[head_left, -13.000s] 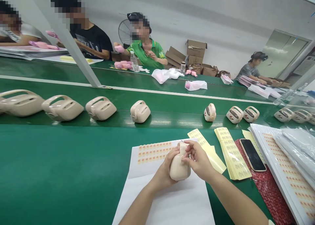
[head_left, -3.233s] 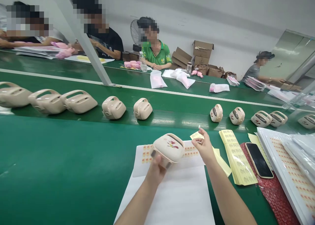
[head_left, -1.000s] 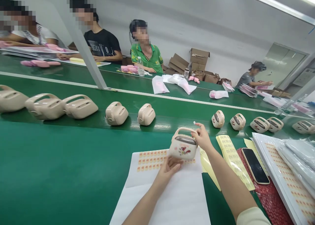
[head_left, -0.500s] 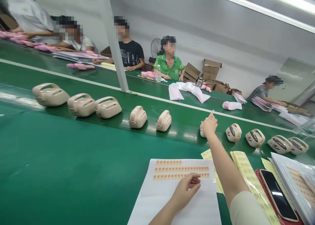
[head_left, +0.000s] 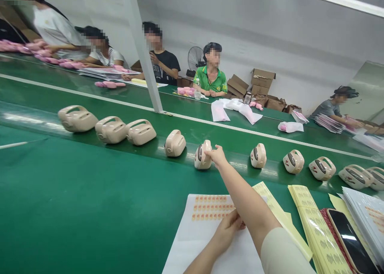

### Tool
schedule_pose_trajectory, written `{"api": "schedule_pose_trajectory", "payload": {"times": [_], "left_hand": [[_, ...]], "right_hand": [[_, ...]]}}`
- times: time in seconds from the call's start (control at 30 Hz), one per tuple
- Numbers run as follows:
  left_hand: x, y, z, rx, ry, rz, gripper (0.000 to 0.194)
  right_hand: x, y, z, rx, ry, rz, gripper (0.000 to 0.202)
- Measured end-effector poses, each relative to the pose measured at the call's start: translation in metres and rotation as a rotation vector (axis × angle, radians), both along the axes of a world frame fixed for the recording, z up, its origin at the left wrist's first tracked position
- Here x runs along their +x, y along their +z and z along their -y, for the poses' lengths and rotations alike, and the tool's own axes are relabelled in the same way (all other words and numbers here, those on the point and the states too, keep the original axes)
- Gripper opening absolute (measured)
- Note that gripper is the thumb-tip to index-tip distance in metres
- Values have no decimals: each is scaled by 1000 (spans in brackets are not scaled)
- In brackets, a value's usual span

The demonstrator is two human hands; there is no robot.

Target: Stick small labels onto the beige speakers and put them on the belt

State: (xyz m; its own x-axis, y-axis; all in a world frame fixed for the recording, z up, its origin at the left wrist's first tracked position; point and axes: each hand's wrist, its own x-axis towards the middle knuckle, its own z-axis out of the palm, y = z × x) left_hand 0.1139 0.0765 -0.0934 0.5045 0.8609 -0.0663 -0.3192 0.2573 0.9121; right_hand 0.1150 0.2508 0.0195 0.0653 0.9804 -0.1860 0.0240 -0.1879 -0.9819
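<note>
Beyond the right grip (head_left: 218,156) pinching a beige device (head_left: 201,160), a white bag (head_left: 296,127) showing pink inside; left grip (head_left: 229,227), hold unclear.

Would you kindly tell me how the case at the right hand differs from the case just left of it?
The touched case shows a dark panel; the left case shows none. The right hand is on the touched case; no hand is on the left case. Both are pale with a top handle.
</note>
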Motion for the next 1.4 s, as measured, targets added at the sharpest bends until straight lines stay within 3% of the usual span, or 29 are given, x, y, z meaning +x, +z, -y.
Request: {"api": "schedule_pose_trajectory", "payload": {"times": [0.13, 0.27, 0.37, 0.5, 0.6, 0.67, 0.73, 0.8, 0.9, 1.0, 1.17, 1.27, 1.4], "left_hand": [[-7, -7, -9, -148, 135, 153, 35], [-19, 2, -12, -277, 218, 413, 31], [-27, 4, -9, -215, 142, 587, 38], [-36, 1, -4, -141, 94, 554, 44], [-39, 8, -2, -190, 187, 552, 51], [-37, 15, 1, -235, 252, 579, 58], [-35, 20, 3, -252, 291, 574, 64], [-33, 20, 5, -251, 299, 538, 63], [-35, 17, 5, -312, 276, 576, 50], [-40, 18, 3, -445, 174, 736, 37], [-42, 23, 2, -553, 36, 837, 36], [-41, 19, 2, -512, 84, 779, 38], [-39, 19, 4, -443, 266, 571, 51]], "right_hand": [[35, 18, 44, 60, 37, -110, 66], [73, 33, 104, 87, 217, -381, 70], [92, 21, 145, -21, 278, -451, 78], [111, -15, 176, -59, 225, -369, 90], [141, -35, 180, 83, 14, -105, 81], [169, -45, 180, 122, -187, 183, 55], [195, -55, 178, 53, -294, 464, 24], [213, -65, 177, -23, -306, 608, 13], [221, -76, 175, -60, -305, 674, 13], [219, -80, 173, -77, -312, 736, 14], [220, -78, 173, -96, -275, 754, 13], [219, -78, 173, -104, -264, 750, 13], [215, -79, 173, -106, -295, 727, 11]]}}
